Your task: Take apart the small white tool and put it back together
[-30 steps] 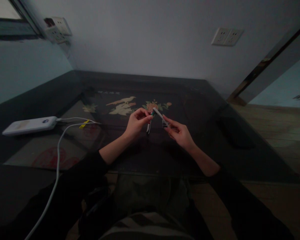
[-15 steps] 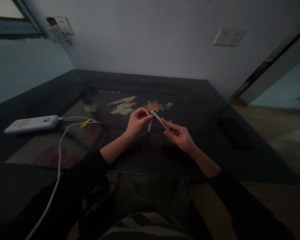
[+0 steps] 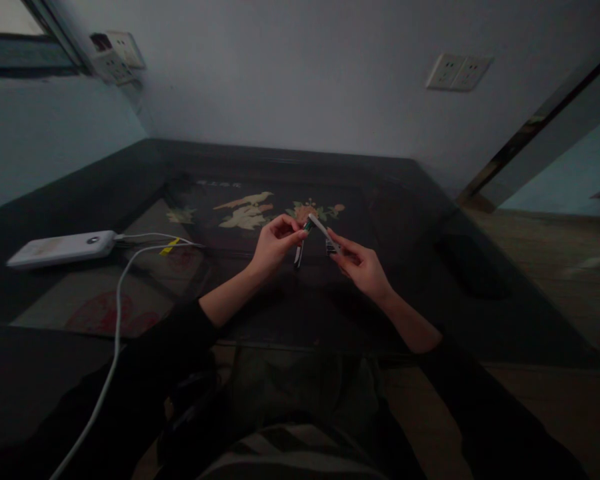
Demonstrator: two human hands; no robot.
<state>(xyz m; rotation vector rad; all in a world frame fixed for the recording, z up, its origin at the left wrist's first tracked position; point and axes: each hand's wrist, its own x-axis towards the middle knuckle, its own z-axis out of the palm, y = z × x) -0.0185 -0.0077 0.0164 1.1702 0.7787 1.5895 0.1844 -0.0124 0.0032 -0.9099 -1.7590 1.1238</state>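
My left hand (image 3: 275, 241) pinches a small piece with a green part (image 3: 308, 226) between thumb and fingertips; its kind is too small to make out. My right hand (image 3: 361, 265) grips a slim pale strip (image 3: 323, 228) that slants up and left, its upper end close to the green part. Whether the two touch, I cannot tell. Just below my left fingertips shows a thin black-and-white piece (image 3: 298, 255). By the right fingertips there is a small dark piece with pale lines (image 3: 331, 247), partly covered by the fingers.
A white power bank (image 3: 63, 248) lies at the left of the dark table (image 3: 280, 320), with a white cable (image 3: 119, 320) bearing a yellow tag (image 3: 169, 246). A dark flat object (image 3: 473, 267) rests at the right. Wall sockets (image 3: 459, 72) are behind.
The strip in my right hand has shifted slightly up and right from my left fingertips. The green part and the lined piece by the right fingertips now show more.
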